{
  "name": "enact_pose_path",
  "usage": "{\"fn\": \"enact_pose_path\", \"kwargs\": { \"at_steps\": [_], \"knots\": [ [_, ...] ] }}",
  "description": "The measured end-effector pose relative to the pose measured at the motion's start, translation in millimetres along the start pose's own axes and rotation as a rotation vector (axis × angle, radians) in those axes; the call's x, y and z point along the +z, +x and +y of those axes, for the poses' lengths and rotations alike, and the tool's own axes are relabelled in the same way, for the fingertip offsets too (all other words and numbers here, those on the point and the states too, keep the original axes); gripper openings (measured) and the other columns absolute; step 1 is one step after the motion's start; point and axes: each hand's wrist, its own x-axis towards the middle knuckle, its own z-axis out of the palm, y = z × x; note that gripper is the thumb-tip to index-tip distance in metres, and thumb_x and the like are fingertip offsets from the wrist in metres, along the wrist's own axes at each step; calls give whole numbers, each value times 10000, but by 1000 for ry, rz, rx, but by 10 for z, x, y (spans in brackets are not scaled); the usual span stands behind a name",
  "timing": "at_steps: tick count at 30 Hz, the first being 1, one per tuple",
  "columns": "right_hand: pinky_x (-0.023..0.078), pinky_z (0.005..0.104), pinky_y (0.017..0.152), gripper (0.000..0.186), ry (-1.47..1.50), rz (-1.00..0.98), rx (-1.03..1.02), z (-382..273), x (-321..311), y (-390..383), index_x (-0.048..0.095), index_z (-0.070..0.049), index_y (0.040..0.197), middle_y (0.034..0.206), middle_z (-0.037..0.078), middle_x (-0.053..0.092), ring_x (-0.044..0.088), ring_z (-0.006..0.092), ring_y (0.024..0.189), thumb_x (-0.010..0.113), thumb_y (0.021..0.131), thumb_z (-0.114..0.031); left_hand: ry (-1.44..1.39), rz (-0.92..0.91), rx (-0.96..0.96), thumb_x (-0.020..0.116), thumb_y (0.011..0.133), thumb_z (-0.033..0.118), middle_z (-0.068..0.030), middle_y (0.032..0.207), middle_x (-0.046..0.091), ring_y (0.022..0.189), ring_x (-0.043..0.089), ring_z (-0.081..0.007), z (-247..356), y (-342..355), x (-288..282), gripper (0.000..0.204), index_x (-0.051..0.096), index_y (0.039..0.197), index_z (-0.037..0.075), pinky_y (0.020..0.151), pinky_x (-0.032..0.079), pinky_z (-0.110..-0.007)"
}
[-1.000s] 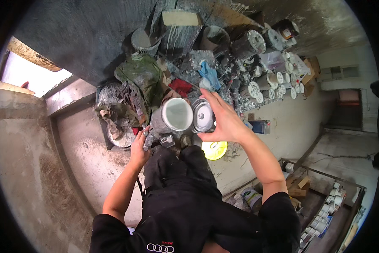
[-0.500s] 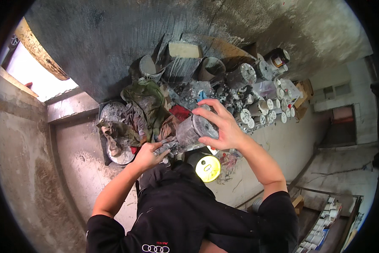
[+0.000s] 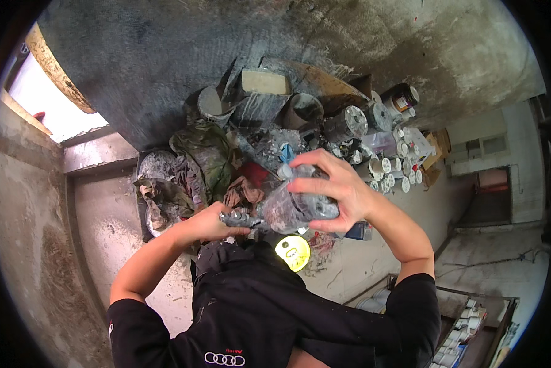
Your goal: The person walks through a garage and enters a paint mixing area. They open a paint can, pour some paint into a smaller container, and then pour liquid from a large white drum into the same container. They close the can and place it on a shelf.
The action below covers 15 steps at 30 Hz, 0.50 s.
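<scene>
My right hand (image 3: 343,196) is wrapped round a clear plastic container (image 3: 281,208) smeared with grey. The container is tilted, its round base toward the right and its other end toward my left hand. A small pale knob (image 3: 284,172) shows beside my right fingertips; whether it belongs to the container I cannot tell. My left hand (image 3: 205,222) is closed on a small grey, paint-crusted tool (image 3: 241,219) with a knobbly body. That tool lies at the container's left end, and whether the two touch is unclear.
Crumpled green cloths (image 3: 205,150) and a pinkish rag (image 3: 243,191) lie beyond my left hand. Stained buckets (image 3: 303,110) line the wall. Several white-lidded tins (image 3: 404,165) crowd the right. A yellow lid (image 3: 294,253) lies close to my body.
The container has turned in my right hand, showing more of its side. My left hand and the grey tool have shifted slightly; both arms are spread a little wider.
</scene>
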Motion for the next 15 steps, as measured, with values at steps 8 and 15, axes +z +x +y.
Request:
{"fn": "enact_pose_path", "kwargs": {
  "at_steps": [8,15],
  "knots": [
    [537,482,990,664,-33,204,230,123,52,8,683,-88,1311,1359,220,594,629,422,1189,848,708,-312,150,600,256,880,827,451,-272,928,759,858,761,-382,-129,288,321,570,787,1089,-47,811,595,-416],
    [545,492,948,683,-53,72,74,-135,-144,-81,692,-88,1298,1359,216,596,633,428,1148,860,681,-327,59,189,257,892,842,361,-251,866,754,790,756,-325,54,125,142,513,772,1090,-72,778,587,-383]
  ]
}}
